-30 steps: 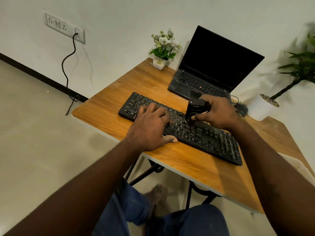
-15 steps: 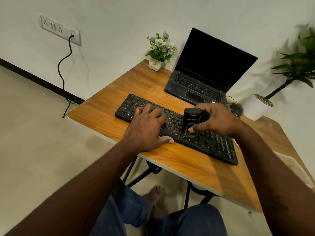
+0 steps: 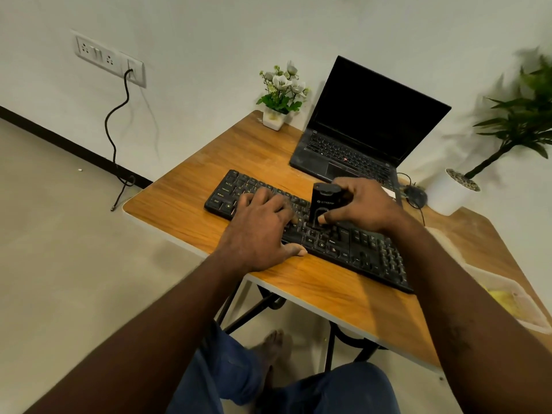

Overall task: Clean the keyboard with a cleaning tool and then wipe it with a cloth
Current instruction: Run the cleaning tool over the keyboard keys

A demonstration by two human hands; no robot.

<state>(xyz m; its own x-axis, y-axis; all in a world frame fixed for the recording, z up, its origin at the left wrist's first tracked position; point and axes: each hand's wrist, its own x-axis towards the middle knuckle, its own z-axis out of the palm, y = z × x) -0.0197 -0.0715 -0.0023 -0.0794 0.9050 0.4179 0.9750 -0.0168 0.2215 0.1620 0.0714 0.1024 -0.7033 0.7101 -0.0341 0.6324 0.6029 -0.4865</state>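
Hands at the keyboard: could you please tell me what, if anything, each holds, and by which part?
Right hand grips the cleaning tool around its upright body. Left hand rests on the keyboard, holding nothing.

A wooden worktop (image 3: 185,204) is standing against a pale wall (image 3: 209,40), and a black cable (image 3: 114,156) is hanging from a socket panel (image 3: 109,56) toward the beige floor (image 3: 59,264).

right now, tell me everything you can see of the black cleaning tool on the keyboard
The cleaning tool is a small black block, matte plastic by its look, with faint pale print on its front face. It stands about upright, lower end on the keys near the middle of the keyboard. The right hand grips it from the right, thumb across the lower front. Its working end is hidden.
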